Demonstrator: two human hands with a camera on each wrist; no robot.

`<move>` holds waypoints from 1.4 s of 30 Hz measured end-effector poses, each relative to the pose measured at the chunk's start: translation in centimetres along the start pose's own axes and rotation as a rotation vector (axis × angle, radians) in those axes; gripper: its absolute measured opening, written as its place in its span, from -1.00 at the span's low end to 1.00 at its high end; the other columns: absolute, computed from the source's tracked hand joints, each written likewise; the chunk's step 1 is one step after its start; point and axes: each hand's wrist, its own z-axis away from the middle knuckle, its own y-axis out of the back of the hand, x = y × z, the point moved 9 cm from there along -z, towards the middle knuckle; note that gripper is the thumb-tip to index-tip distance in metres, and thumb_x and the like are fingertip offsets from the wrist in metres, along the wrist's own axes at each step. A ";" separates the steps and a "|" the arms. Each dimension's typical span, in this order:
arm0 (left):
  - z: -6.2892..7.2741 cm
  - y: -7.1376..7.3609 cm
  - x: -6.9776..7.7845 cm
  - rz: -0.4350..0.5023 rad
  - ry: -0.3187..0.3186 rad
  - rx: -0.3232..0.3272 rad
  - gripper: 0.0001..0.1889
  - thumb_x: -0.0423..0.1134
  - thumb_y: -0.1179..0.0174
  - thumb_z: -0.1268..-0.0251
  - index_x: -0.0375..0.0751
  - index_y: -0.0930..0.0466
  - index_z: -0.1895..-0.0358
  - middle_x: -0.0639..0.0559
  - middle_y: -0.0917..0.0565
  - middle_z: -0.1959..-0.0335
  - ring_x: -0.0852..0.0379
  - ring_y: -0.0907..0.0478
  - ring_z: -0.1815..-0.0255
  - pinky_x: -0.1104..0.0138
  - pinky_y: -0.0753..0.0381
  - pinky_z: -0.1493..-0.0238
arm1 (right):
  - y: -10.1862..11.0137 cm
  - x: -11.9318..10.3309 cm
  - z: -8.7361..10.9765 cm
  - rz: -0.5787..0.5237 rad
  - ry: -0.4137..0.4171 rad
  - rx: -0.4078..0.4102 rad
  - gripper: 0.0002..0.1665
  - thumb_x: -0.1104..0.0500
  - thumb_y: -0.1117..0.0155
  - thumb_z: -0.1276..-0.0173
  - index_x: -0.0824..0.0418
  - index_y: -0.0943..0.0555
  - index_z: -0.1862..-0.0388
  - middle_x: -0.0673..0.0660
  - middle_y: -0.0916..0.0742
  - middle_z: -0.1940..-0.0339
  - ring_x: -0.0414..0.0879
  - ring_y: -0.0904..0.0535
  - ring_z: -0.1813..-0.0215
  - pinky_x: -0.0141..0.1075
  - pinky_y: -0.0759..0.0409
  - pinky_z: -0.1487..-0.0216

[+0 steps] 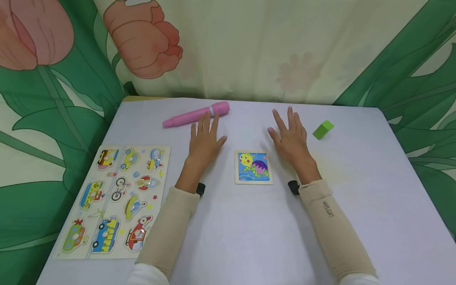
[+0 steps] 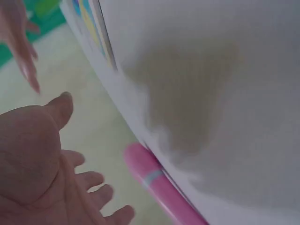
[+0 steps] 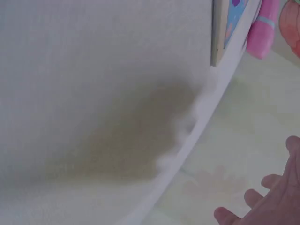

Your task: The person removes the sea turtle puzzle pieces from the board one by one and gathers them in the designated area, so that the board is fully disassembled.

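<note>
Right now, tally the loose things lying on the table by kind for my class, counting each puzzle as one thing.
Puzzles: 2 (vehicle puzzle board, turtle puzzle)
Blocks: 1 (green block)
Marker-shaped sticks: 1 (pink marker-shaped stick)
Total: 4

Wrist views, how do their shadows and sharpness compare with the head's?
Head view: the turtle picture fairly sharp, faint shadows on the table; left wrist view: a broad, blurry-edged shadow, the left hand dim; right wrist view: another blurry-edged shadow, the right hand partly cropped.
</note>
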 end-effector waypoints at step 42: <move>10.2 -5.3 9.8 -0.414 -0.402 -0.211 -0.36 0.11 0.16 -0.69 -0.03 -0.08 -0.66 -0.09 -0.11 -0.65 0.00 -0.09 -0.63 0.06 -0.38 -0.41 | -4.7 -8.3 1.8 -0.120 0.412 -0.336 -0.60 0.12 -0.40 -0.46 0.15 -0.71 -0.24 0.16 -0.65 0.03 0.07 -0.52 -0.04 0.06 -0.45 -0.20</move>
